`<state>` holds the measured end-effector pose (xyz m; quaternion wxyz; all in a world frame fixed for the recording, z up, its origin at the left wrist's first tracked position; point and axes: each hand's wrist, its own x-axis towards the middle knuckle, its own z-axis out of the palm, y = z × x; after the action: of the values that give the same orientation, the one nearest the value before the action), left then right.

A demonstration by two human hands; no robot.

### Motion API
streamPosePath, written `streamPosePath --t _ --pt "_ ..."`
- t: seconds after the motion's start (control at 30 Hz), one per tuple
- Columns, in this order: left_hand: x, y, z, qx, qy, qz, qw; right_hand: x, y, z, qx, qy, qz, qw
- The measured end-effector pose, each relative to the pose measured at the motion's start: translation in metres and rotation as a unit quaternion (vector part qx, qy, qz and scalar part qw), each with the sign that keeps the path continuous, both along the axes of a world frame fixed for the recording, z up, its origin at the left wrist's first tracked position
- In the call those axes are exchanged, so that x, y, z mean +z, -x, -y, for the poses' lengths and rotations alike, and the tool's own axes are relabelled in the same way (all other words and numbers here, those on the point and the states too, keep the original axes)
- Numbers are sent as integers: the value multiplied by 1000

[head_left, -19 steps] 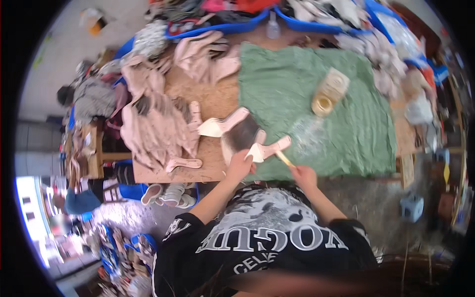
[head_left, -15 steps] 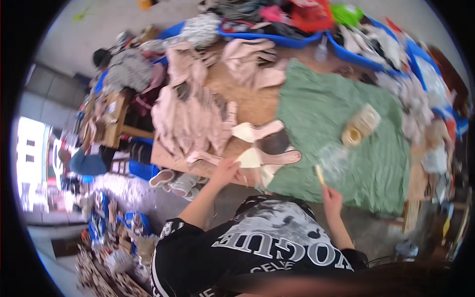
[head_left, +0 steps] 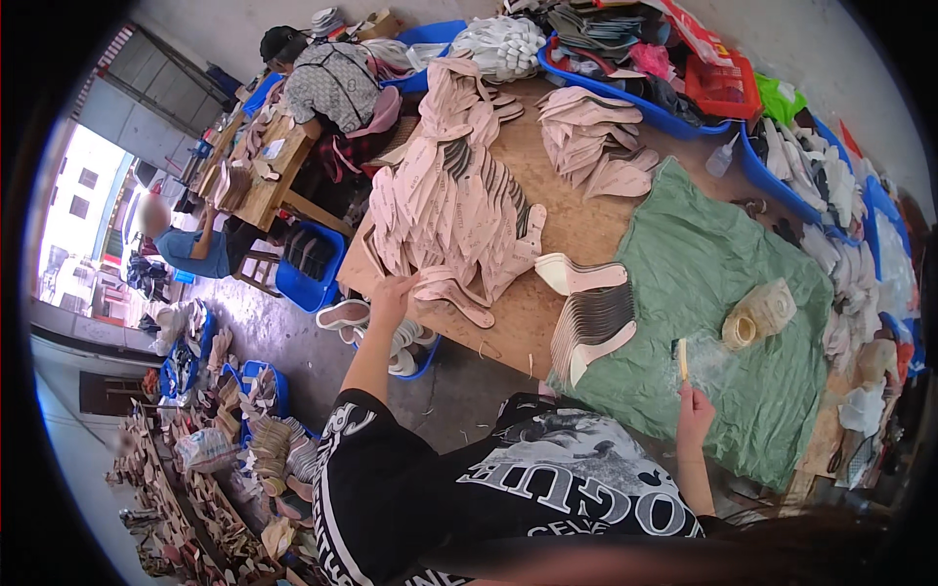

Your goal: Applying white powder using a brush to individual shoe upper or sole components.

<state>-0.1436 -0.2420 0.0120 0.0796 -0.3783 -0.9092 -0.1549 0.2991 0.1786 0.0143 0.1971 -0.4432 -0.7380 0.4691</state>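
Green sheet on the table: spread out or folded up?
Spread out: the green sheet, though wrinkled, covers the right part of the wooden table, beneath the container.

Red basket [head_left: 728, 100] near a bright green bag [head_left: 780, 97], two co-workers [head_left: 332, 90] at a wooden bench [head_left: 258, 201]

"What lies on your table [head_left: 572, 225]?"
"Pink sole-shaped pieces [head_left: 440, 210] lie heaped ahead of me, and a green sheet [head_left: 684, 264] covers its right side."
"Its surface?"
"Brown; I see it bare between them."
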Motion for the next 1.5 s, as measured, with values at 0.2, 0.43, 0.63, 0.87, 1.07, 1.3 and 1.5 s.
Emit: streamPosePath --t 0.2,0.43,0.63,0.87,1.07,1.3,1.5 --pt "-29 3 13 7 227 -90 970 -7 -3 7 -24 -14 -8 1000" --pt "-38 -34 -81 135 115 -110 978 -2 -17 10 -64 12 27 997" --pt "-35 -98 -219 -140 136 -174 965 3 -16 0 -83 21 6 996" --pt "-70 -40 -275 -250 323 -48 911 10 -40 -27 -111 -10 64 992" --pt "-58 10 -266 -370 216 95 898 4 -63 -133 -109 -43 229 966" --pt "-5 -5 -296 -242 180 294 907 9 -7 -222 -18 -28 444 896" --pt "30 -25 -288 -42 -97 428 898 -3 19 -239 26 -23 481 876"
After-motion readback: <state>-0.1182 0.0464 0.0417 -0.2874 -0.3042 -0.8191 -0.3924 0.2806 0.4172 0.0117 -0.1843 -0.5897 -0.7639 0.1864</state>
